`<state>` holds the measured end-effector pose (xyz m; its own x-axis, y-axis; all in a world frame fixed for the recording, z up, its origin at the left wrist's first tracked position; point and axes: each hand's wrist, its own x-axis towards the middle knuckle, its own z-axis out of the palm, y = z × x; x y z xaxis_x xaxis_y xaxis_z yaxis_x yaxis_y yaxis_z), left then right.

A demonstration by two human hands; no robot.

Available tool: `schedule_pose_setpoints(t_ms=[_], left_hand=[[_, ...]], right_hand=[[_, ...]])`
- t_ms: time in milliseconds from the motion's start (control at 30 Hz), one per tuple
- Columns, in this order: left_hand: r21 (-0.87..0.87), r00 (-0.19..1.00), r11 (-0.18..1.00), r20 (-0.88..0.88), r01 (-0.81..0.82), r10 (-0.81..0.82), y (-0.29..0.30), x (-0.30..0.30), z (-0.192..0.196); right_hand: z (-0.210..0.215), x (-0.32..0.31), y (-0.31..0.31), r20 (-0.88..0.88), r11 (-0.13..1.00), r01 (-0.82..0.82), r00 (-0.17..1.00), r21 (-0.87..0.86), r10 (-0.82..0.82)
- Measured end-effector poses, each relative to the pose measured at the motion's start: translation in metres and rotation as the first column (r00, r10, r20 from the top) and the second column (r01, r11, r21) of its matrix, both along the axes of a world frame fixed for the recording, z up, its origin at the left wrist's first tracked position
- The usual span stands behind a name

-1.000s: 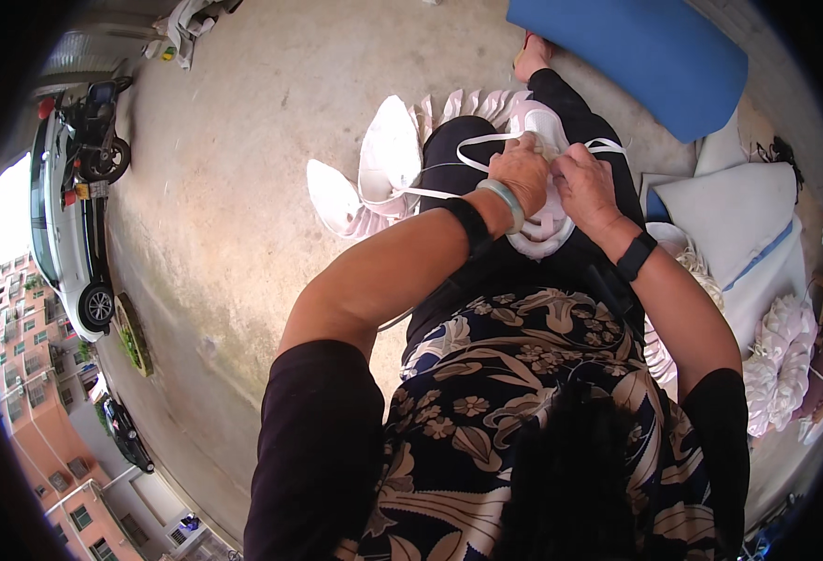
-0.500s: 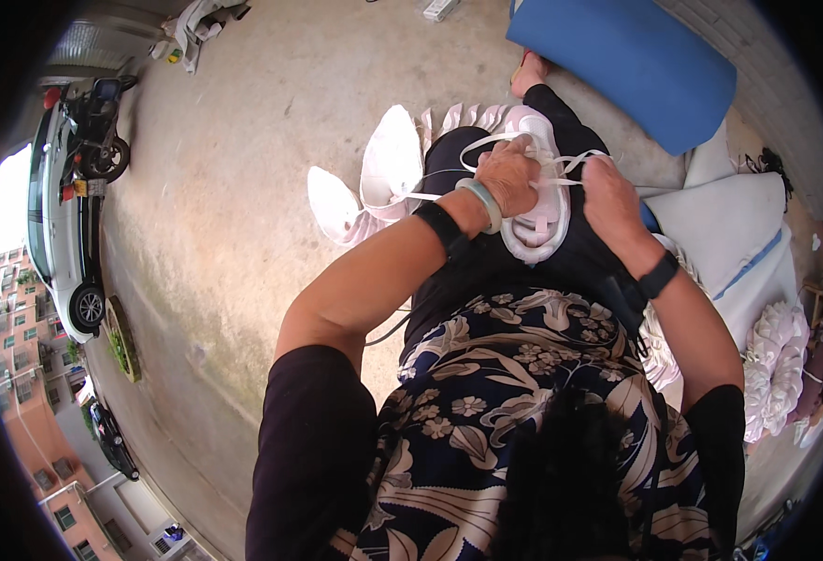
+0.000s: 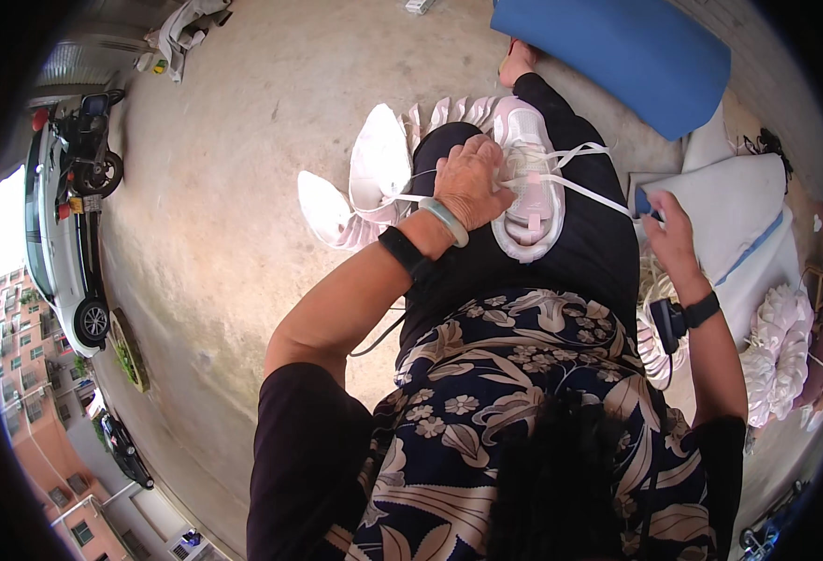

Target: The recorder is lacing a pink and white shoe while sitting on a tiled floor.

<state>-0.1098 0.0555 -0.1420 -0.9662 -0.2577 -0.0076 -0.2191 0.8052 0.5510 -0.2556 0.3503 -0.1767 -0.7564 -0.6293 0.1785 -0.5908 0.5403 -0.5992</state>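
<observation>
A pale pink and white sneaker upper (image 3: 535,210) lies across my dark-trousered lap, toe pointing away from me. My left hand (image 3: 470,183) is closed at its left edge, fingers curled over the side. A white shoelace (image 3: 593,194) runs taut from the eyelets out to the right. At its far end, my right hand (image 3: 671,238) is closed, apparently pinching the lace between thumb and fingers. Another lace end (image 3: 579,152) lies loose over my right leg, above the taut one. The left hand's fingertips are partly hidden against the upper.
Left of my lap hang more white and pink uppers (image 3: 380,154), strung in a row. A rolled blue sheet (image 3: 617,61) and white sheets (image 3: 734,210) lie to the right. Bundled uppers (image 3: 774,351) sit at the lower right. A motorcycle (image 3: 93,150) and white car (image 3: 51,234) stand far left.
My right hand has moved outward to the right and toward me, drawing the lace straight. My left hand has shifted left from over the laces to the upper's side.
</observation>
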Motion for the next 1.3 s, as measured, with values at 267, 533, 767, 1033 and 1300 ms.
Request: schedule_pose_setpoints(t_ms=[267, 533, 767, 1033, 1300], left_hand=[[-0.160, 0.919, 0.983, 0.393, 0.090, -0.021, 0.016, 0.008, 0.010], [-0.246, 0.968, 0.966, 0.215, -0.075, 0.129, 0.004, -0.031, -0.029], [-0.230, 0.885, 0.973, 0.457, 0.019, 0.090, -0.023, -0.077, -0.033], [-0.304, 0.869, 0.952, 0.480, 0.036, 0.121, -0.043, -0.099, -0.063], [-0.210, 0.871, 0.977, 0.487, 0.037, 0.072, -0.039, -0.111, -0.058]], right_hand=[[0.034, 0.049, -0.103, -0.032, 0.894, -0.300, 0.944, 0.332, 0.328], [0.002, 0.011, -0.136, -0.028, 0.900, -0.216, 0.969, 0.380, 0.245], [-0.004, -0.021, -0.167, 0.073, 0.878, -0.196, 0.980, 0.437, 0.183], [-0.009, -0.042, -0.190, 0.162, 0.848, -0.195, 0.978, 0.492, 0.131], [-0.014, -0.056, -0.192, 0.258, 0.793, -0.153, 0.966, 0.590, -0.005]])
